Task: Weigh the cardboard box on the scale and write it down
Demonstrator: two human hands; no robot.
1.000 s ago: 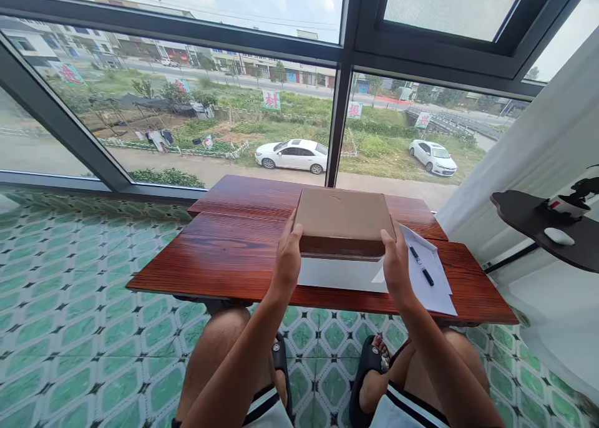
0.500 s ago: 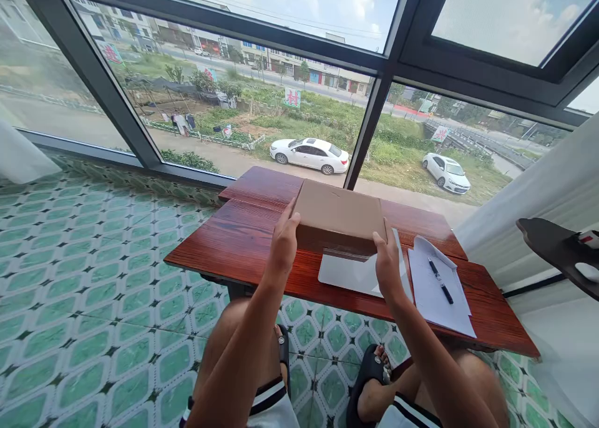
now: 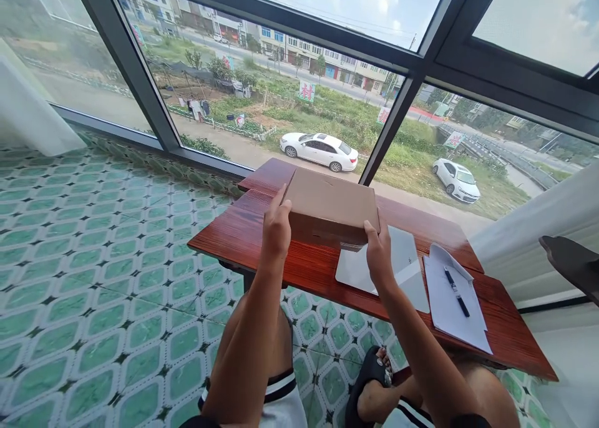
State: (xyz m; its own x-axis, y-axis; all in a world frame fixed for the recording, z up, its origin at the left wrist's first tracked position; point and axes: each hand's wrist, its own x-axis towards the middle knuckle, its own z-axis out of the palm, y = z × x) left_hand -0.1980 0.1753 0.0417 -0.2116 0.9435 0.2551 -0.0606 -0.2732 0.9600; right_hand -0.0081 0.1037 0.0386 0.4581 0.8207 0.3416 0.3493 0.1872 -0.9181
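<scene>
Head view, looking down past bare knees: a flat brown cardboard box (image 3: 331, 208) is held at its near corners over a low red-brown wooden table (image 3: 243, 234) set against the big window. The left hand (image 3: 276, 230) clasps the box's left edge, fingers curled around the side and thumb on top, while the right hand (image 3: 379, 253) grips the near right corner the same way; a hold at both ends keeps so wide a box level. It seems lifted slightly off the wood, its near edge just above a thin white rectangular sheet (image 3: 402, 267) lying flat on the table. Further right, well clear of both hands, a black pen (image 3: 457, 291) rests across a white paper envelope (image 3: 453, 306).
</scene>
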